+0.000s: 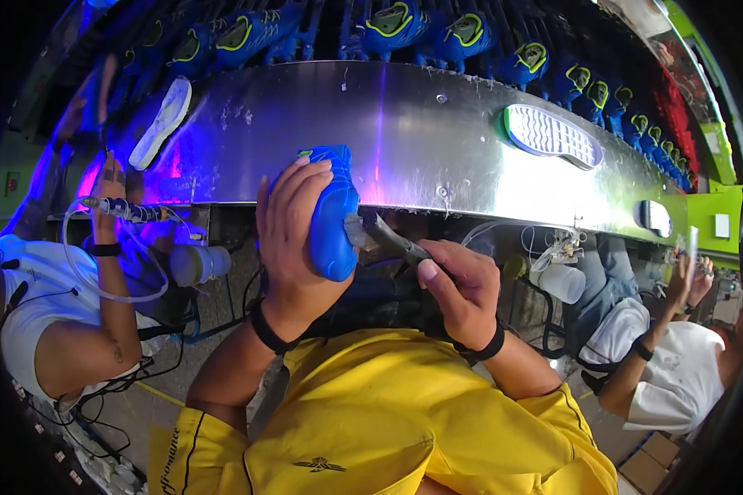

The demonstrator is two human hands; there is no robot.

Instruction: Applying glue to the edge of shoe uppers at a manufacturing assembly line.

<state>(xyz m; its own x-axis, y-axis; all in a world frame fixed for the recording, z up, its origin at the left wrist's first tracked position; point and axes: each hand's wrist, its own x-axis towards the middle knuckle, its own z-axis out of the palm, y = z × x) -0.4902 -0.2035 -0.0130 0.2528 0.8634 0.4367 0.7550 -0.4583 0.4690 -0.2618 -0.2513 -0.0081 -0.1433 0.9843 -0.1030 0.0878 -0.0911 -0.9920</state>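
My left hand (pixel 293 219) is wrapped round a blue shoe upper (pixel 334 223), which stands roughly on end in front of me, just at the near edge of the metal bench. A bit of green shows at its top. My right hand (pixel 464 289) grips the dark handle of a brush (pixel 395 239) between thumb and fingers. The brush's pale, flat tip meets the right side of the blue upper, low down. Both wrists wear black bands.
Along the metal bench (pixel 281 107) lie a white sole (pixel 161 124) at left and white-and-green soles (pixel 553 136) at right. Behind it, several blue shoes (pixel 392 29) stand on a rack. Co-workers sit on both sides; the left one's hand (pixel 110 190) is near a hose fitting (pixel 128 209).
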